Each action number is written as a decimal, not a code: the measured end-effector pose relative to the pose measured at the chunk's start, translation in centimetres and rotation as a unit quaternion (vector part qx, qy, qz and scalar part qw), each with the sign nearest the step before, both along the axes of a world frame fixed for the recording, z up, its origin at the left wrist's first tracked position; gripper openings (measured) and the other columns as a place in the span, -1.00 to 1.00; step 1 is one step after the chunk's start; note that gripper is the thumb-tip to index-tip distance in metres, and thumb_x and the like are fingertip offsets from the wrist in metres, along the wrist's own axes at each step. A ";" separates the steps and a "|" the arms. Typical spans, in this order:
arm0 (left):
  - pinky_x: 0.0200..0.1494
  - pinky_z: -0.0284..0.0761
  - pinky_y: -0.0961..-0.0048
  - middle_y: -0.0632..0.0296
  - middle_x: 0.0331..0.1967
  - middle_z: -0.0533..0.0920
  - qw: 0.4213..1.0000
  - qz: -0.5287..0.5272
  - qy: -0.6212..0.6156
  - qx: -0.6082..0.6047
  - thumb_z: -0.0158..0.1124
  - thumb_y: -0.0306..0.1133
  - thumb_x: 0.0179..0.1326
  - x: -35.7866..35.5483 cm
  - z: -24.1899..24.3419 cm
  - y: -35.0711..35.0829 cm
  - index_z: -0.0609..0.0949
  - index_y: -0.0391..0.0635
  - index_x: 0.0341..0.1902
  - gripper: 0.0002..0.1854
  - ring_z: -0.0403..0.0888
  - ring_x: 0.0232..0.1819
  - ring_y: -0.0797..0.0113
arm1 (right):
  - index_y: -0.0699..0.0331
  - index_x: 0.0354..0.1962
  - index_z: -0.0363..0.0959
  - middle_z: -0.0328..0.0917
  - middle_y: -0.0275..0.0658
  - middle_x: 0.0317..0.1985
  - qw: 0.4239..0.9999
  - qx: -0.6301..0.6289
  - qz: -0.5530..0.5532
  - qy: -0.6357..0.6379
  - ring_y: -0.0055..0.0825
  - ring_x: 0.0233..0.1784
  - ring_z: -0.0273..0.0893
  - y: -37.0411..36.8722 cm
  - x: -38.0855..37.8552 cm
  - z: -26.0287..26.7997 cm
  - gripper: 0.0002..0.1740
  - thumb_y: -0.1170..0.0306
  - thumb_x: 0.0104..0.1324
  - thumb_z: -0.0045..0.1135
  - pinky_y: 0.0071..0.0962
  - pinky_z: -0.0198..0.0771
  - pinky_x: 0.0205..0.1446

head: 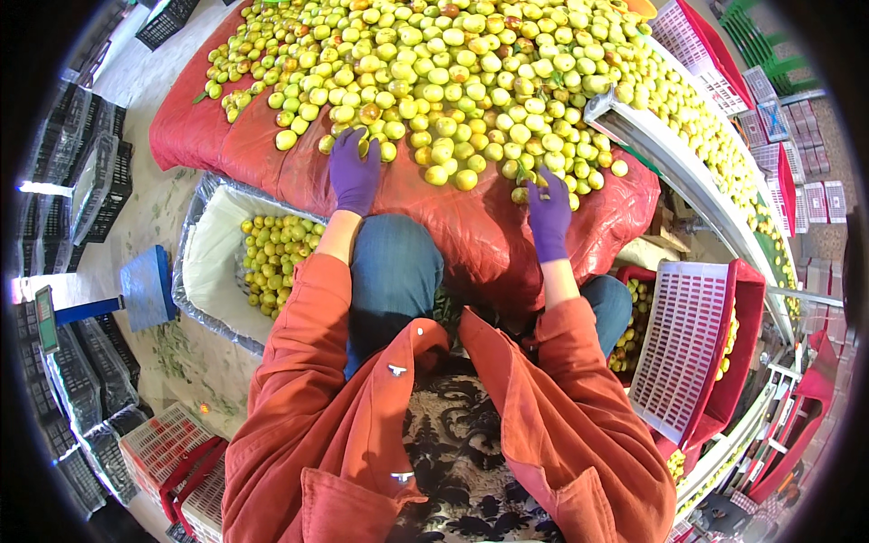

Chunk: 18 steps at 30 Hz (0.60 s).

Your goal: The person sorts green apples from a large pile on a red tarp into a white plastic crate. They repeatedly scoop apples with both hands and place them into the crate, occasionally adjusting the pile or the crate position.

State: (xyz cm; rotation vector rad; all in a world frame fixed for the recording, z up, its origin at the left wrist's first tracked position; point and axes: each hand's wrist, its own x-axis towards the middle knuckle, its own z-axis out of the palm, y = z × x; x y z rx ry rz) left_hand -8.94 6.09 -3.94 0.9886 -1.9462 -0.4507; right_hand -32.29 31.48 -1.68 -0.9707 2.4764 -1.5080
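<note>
A heap of yellow-green jujubes (434, 75), some with brown patches, spreads over a red padded cover (258, 146) before me. My left hand (354, 170), in a purple glove, rests at the heap's near edge. Its thumb and fingers are apart with a fruit showing between them; whether it grips that fruit is unclear. Farther right, my right hand (548, 217), gloved alike, reaches to the near edge with bent fingers. Fruits lie right beside its fingertips, and the fingers hide whether one is held.
By my left knee stands a lined crate (217, 237) partly filled with jujubes. A white-and-red plastic basket (682, 346) leans at my right, near more fruit. A metal-edged conveyor (686, 159) carries jujubes along the right. Black crates (102, 183) and a blue platform scale (146, 288) stand left.
</note>
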 end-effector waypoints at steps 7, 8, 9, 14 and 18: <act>0.17 0.44 0.13 -0.07 -0.03 0.62 1.000 0.007 -0.019 -0.011 0.31 -0.27 0.16 -0.1 -0.3 -0.2 0.63 -0.22 -0.09 -0.68 0.54 0.07 -0.05 | 0.17 -0.14 0.62 0.61 -0.14 -0.15 0.957 0.218 0.127 0.140 -0.14 -0.15 0.56 -3.4 -4.3 -0.9 -0.73 0.35 0.20 0.19 -0.23 0.48 -0.10; 0.17 0.44 0.13 -0.07 -0.04 0.62 1.000 0.003 -0.021 -0.010 0.30 -0.27 0.16 -0.2 -0.2 -0.2 0.63 -0.22 -0.09 -0.69 0.54 0.07 -0.05 | 0.18 -0.22 0.65 0.64 -0.12 -0.26 0.946 0.268 0.115 0.142 -0.16 -0.22 0.60 -3.2 -5.4 -0.4 -0.78 0.33 0.18 0.20 -0.27 0.49 -0.12; 0.17 0.44 0.14 -0.08 -0.05 0.62 1.000 0.000 -0.022 -0.008 0.30 -0.28 0.16 -0.4 -0.1 -0.2 0.63 -0.22 -0.09 -0.69 0.54 0.07 -0.06 | 0.19 -0.24 0.67 0.64 -0.14 -0.41 0.989 0.089 0.088 0.079 -0.26 -0.38 0.60 -2.1 -6.2 -1.0 -0.77 0.28 0.19 0.24 -0.34 0.49 -0.20; 0.15 0.44 0.14 -0.08 -0.07 0.62 1.000 -0.004 -0.023 -0.005 0.27 -0.30 0.17 0.4 -0.4 -0.4 0.63 -0.22 -0.10 -0.71 0.54 0.05 -0.06 | 0.31 -0.08 0.62 0.62 -0.41 -0.37 0.934 0.079 0.225 -0.267 -0.69 -0.37 0.50 3.0 -3.1 6.0 -0.69 0.40 0.23 0.33 -0.67 0.44 -0.27; 0.14 0.45 0.17 -0.07 -0.07 0.63 1.000 -0.010 -0.017 0.008 0.28 -0.34 0.17 0.0 -0.2 -0.2 0.63 -0.21 -0.08 -0.72 0.55 0.03 -0.06 | 0.27 0.07 0.55 0.61 -0.40 -0.30 0.931 0.042 0.278 -0.235 -0.65 -0.33 0.48 6.8 -0.5 5.2 -0.57 0.34 0.26 0.30 -0.58 0.44 -0.24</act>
